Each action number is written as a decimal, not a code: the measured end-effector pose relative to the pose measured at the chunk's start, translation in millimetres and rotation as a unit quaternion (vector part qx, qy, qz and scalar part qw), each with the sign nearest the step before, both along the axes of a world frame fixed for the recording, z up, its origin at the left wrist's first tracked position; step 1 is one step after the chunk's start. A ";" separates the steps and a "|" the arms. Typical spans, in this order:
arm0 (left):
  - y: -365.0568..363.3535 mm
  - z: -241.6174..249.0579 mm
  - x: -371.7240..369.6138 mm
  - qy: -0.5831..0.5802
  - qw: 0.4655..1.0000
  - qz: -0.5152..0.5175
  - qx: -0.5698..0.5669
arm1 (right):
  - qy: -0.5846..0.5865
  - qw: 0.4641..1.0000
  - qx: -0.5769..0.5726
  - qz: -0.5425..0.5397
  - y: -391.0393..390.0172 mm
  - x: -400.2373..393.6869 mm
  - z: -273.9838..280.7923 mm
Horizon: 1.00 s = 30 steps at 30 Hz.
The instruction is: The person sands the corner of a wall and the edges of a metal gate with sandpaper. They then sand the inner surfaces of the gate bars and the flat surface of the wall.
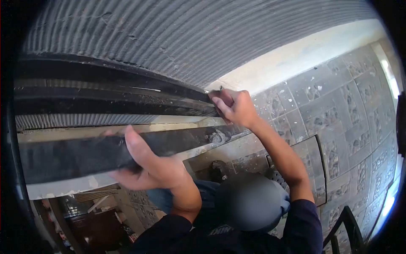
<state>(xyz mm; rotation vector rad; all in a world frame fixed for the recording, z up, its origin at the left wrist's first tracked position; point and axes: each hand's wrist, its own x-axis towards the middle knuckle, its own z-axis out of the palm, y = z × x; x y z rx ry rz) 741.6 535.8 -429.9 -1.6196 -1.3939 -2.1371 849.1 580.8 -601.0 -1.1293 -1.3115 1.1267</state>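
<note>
My left hand [154, 163] is wrapped around a wide black metal bar [76, 154], thumb over its top face and fingers curled behind and below. My right hand [242, 108] pinches a small brown folded sheet [224, 97], whose exact kind I cannot make out. It presses at the right end of the upper black metal rails [118, 95], and some fingers are hidden behind the sheet. A rough grey patch [218, 136] marks the wide bar near its right end, below my right hand.
A ribbed grey wall [177, 38] rises behind the rails, with a pale band [313, 53] along its base. Patterned grey floor tiles [334, 110] lie to the right. A black metal frame [347, 230] stands at lower right. A blurred round dark shape [249, 203] covers the lower middle.
</note>
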 end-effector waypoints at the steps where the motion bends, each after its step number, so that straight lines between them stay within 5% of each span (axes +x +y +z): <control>1: -0.8 -0.1 -2.8 0.015 1.000 0.008 -0.008 | 0.003 1.000 -0.004 0.004 4.4 -3.5 -3.6; 4: 1.2 -1.5 -6.4 0.042 0.998 0.033 -0.025 | 0.014 0.994 0.088 -0.062 15.8 -12.1 -16.7; 7: 2.9 -5.3 -4.7 -0.042 0.996 -0.054 0.051 | -0.028 0.985 0.134 -0.109 18.7 -15.5 -31.1; 10: 2.0 -3.4 -12.1 0.021 0.998 -0.052 0.039 | -0.079 0.977 0.144 -0.132 21.7 -16.9 -59.4; 14: -1.1 -3.7 -17.2 0.089 0.995 -0.013 0.035 | 0.011 0.984 0.146 -0.099 22.9 -17.2 -27.5; 26: 1.8 -4.2 -15.9 0.115 0.992 -0.017 0.057 | -0.011 0.998 0.062 -0.005 18.0 -5.4 -26.2; 30: 4.1 -3.3 -4.6 0.090 0.990 0.109 -0.005 | -0.064 0.989 0.130 -0.006 23.4 -4.5 -46.6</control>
